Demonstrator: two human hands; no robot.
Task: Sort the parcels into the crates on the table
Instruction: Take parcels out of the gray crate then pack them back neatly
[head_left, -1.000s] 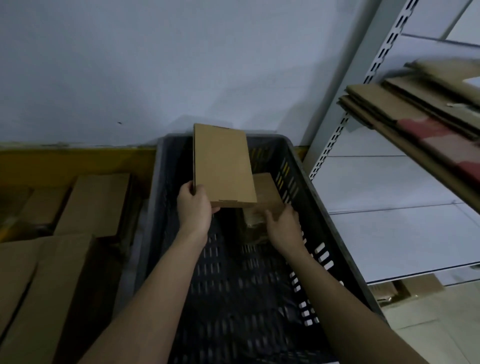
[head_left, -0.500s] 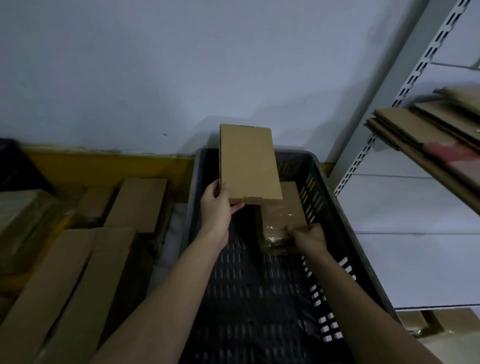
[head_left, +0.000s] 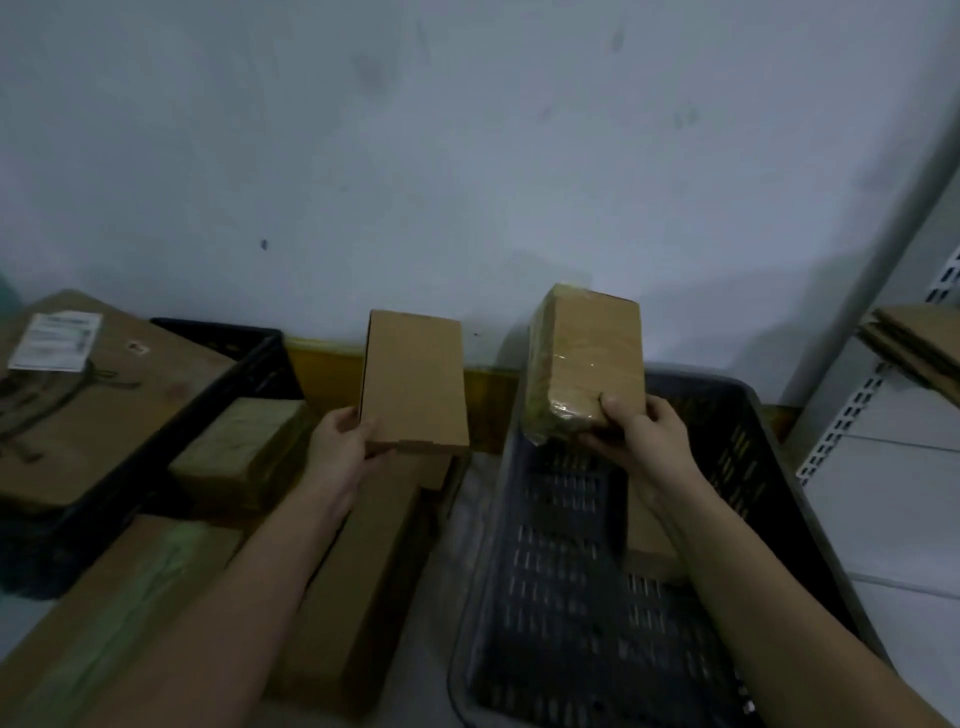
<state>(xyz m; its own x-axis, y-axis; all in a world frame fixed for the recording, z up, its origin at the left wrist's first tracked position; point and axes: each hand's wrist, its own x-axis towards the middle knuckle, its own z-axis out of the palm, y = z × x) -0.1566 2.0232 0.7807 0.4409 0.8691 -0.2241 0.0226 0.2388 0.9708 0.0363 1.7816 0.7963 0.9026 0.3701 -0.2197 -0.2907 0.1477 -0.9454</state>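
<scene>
Gripping a flat brown box (head_left: 414, 383) at its lower left corner, the left hand (head_left: 344, 448) holds it upright at centre frame, thumb on the front face, fingers curled behind. Just right of it, the right hand (head_left: 638, 436) clamps a film-wrapped parcel (head_left: 587, 370) by its bottom edge, thumb over the front, fingers underneath. There is a clear gap between the two parcels, and both top edges stand against the bare wall (head_left: 467, 156). Below the right hand sits the grey slotted crate (head_left: 545, 597), its floor mostly open, with a brown parcel (head_left: 649, 540) lying under the right forearm. At left, a black crate (head_left: 244, 374) holds a large labelled carton (head_left: 93, 395); long cardboard boxes (head_left: 358, 587) crowd the lower left. A shelving upright (head_left: 852, 405) borders the crate's right edge.
</scene>
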